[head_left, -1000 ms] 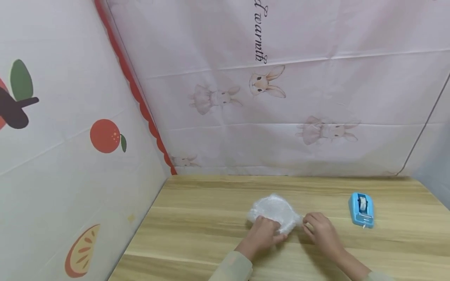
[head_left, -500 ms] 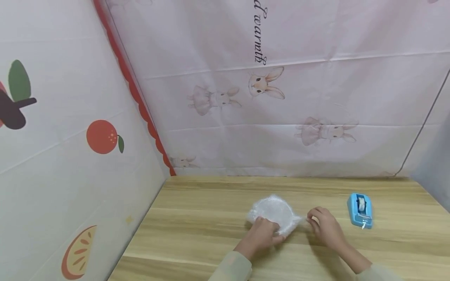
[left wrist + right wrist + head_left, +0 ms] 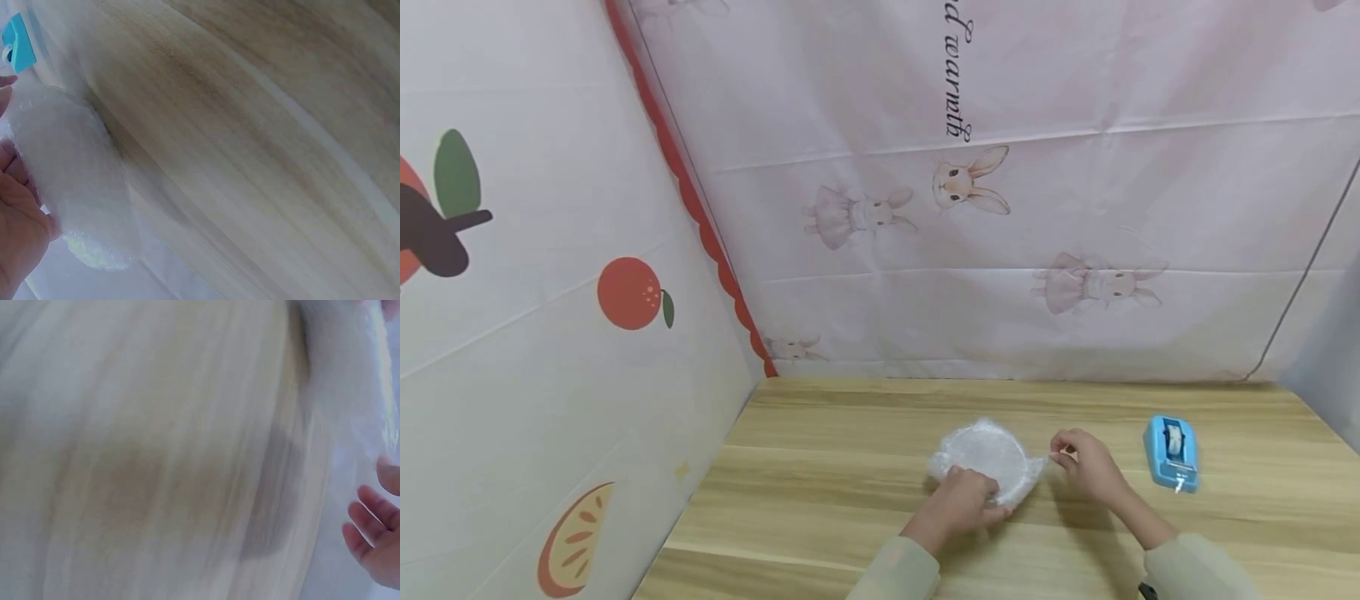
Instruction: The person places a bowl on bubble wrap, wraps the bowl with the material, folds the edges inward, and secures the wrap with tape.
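Observation:
A roundish bundle in clear bubble wrap (image 3: pixel 985 446) rests on the wooden table, its contents hidden by the wrap. My left hand (image 3: pixel 957 504) grips its near side, fingers over the top and thumb at the front edge. To the right, the wrap narrows to a pointed end, where my right hand (image 3: pixel 1088 468) pinches the tip between thumb and forefinger. In the right wrist view, the other fingers of the right hand (image 3: pixel 378 531) are bent loosely below the bubble wrap (image 3: pixel 350 369). The left wrist view has the bubble wrap (image 3: pixel 81 169) against the left palm.
A blue tape dispenser (image 3: pixel 1172 454) with a roll in it stands right of my right hand, a short tape end hanging at its front. Fabric with rabbit prints (image 3: pixel 970 317) hangs behind the wooden table (image 3: pixel 805 467); a fruit-print sheet (image 3: pixel 625 400) lines the left.
My right hand first drew slightly right from the bundle, then rose a little and came back slightly left, the wrap's pointed end lifting. My left hand has stayed on the bundle.

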Demonstrator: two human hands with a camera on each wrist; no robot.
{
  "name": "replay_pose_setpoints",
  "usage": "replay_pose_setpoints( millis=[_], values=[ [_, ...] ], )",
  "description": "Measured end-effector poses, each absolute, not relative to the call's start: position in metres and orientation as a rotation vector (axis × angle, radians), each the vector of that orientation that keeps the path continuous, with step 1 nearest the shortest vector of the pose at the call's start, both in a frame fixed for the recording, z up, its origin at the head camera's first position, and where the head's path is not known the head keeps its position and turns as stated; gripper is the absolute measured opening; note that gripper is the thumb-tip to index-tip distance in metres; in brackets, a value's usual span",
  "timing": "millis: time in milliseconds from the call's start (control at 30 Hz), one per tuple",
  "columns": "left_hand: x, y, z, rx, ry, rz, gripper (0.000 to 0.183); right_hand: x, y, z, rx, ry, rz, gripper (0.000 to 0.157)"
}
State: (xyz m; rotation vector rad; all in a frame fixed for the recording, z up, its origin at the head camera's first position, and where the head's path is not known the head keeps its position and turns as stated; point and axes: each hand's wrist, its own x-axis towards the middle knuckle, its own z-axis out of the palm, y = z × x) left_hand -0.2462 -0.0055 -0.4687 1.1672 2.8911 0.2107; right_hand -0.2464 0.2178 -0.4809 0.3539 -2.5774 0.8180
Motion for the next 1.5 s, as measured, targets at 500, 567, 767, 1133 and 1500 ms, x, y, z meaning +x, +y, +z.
replay_pose_setpoints(
  millis=[500,567,767,1133,1500],
  values=[
    [-0.246,-0.002,-0.473,1.167,2.936,0.170,0.036,-0.243,0.219,-0.478,0.393,-2.629,1.176,0.009],
    [-0.246,-0.002,-0.473,1.166,2.934,0.169,0.036,-0.242,0.218,-0.479,0.403,-2.623,1.198,0.008],
    [-0.246,0.000,-0.473,1.180,2.923,0.151,0.036,-0.242,0.211,-0.483,0.357,-2.530,1.249,0.003],
    [-0.246,-0.003,-0.476,1.187,2.947,0.152,0.035,-0.249,0.192,-0.486,-0.176,-2.611,1.712,0.018],
    [-0.247,0.000,-0.475,1.183,2.934,0.196,0.032,-0.239,0.191,-0.485,-0.208,-2.429,1.399,0.020]
  ],
)
